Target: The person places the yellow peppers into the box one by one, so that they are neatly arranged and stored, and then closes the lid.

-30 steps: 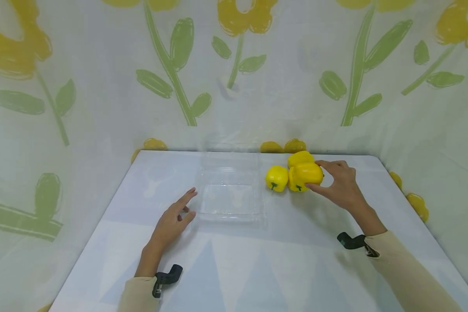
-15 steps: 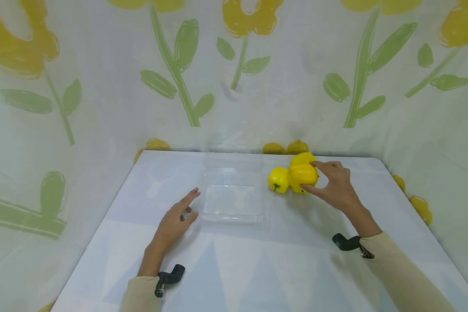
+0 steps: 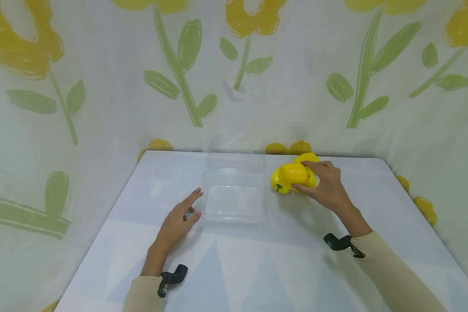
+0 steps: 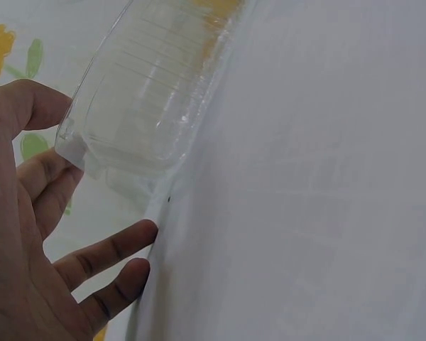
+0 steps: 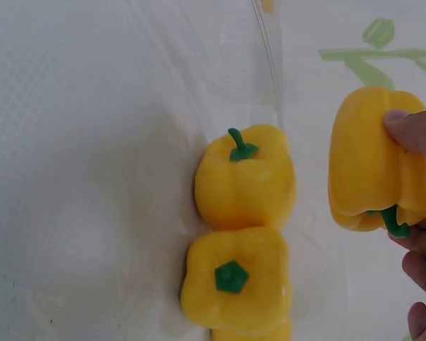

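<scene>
In the head view, my right hand (image 3: 323, 185) pinches a yellow bell pepper (image 3: 294, 173) between thumb and fingers, over several other yellow bell peppers. The right wrist view shows this held pepper (image 5: 373, 160) with its green stem pointing down. Two more peppers, one upright (image 5: 245, 177) and one with its stem toward the camera (image 5: 234, 280), rest on the table, with part of a third behind. My left hand (image 3: 176, 225) is beside the clear plastic clamshell box (image 3: 234, 218), its thumb and fingertips at the left rim, fingers spread.
The box's lid (image 3: 235, 160) stands raised toward the back. A white table (image 3: 242, 268) with pale blue triangles reaches back to a flower-print curtain (image 3: 288, 86). Black wrist cameras sit at both sleeves.
My right hand has carried the pepper leftward, toward the box, and it now overlaps the leftmost pepper in the head view. My left hand stays by the box; the head view has shifted slightly.
</scene>
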`<state>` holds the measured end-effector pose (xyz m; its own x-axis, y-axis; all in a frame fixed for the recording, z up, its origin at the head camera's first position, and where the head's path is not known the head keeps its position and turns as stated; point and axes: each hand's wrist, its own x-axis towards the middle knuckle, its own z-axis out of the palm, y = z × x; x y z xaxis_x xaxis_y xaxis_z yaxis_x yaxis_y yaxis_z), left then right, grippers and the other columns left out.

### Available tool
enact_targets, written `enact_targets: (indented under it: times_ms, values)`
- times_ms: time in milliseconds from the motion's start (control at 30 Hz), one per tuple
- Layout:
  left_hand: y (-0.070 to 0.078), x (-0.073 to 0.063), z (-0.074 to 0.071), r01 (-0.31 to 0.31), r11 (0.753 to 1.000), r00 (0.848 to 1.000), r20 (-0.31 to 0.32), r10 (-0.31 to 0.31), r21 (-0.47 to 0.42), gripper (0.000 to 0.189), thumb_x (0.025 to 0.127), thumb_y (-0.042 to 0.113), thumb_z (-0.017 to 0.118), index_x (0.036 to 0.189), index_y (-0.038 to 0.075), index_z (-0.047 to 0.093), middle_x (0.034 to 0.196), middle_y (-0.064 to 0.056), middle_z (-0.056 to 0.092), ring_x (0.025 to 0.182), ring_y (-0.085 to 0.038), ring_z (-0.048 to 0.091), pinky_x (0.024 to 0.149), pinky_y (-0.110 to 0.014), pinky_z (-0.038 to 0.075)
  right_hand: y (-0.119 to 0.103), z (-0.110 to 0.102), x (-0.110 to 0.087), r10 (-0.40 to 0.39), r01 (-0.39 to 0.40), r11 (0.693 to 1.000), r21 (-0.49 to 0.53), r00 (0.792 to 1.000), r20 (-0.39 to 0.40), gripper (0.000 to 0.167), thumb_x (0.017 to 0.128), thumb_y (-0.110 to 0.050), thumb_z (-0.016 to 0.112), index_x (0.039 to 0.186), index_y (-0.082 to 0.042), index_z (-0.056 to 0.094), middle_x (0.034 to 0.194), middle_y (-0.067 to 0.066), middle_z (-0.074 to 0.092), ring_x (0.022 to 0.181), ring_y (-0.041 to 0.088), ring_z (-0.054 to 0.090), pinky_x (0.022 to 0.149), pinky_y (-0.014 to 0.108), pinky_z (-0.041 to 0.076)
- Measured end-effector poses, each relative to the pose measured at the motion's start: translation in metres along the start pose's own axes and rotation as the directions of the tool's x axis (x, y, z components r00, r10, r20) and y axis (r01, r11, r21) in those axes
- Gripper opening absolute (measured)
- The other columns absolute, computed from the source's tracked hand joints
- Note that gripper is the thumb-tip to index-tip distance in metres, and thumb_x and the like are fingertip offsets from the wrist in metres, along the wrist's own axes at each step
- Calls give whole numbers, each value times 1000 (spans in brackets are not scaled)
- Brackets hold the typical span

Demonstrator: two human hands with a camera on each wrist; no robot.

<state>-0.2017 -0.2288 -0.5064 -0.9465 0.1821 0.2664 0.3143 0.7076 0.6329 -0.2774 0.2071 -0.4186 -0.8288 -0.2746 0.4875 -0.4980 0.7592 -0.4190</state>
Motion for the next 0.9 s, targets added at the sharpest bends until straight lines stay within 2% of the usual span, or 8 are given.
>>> enact_targets:
  times_ms: [267,500,667,900]
  values:
    - [-2,0,3,-10,1000,1000,-5,10,17,58,100,27,62,154,29,41,159,17,32,102,-13,57,75,-35,47,-7,8,3,-27,27,999,26,1000,-6,67,73,-31,90,129,-6,63,119,14,66,109,33,46,85,56,25]
    - [-5,3,3,-21,1000,1000,-13,21,20,57,100,30,60,154,29,41,159,18,31,101,-12,56,75,-35,47,-15,17,11,-110,111,994,19,993,-45,67,69,-31,93,126,-6,66,115,10,69,107,31,48,83,54,27]
    - [-3,2,4,-17,1000,1000,-5,17,0,57,101,31,59,154,29,41,159,16,32,103,-14,57,76,-36,48,-21,25,12,-125,126,992,31,991,-45,68,68,-31,94,125,-8,66,110,8,70,105,31,49,85,55,27]
    - [-2,1,4,-17,1000,1000,-14,17,15,58,100,29,61,154,28,41,160,17,31,103,-14,57,75,-36,47,-32,33,16,-150,152,987,53,987,-51,68,68,-31,94,125,-8,66,113,8,70,104,30,49,87,55,28]
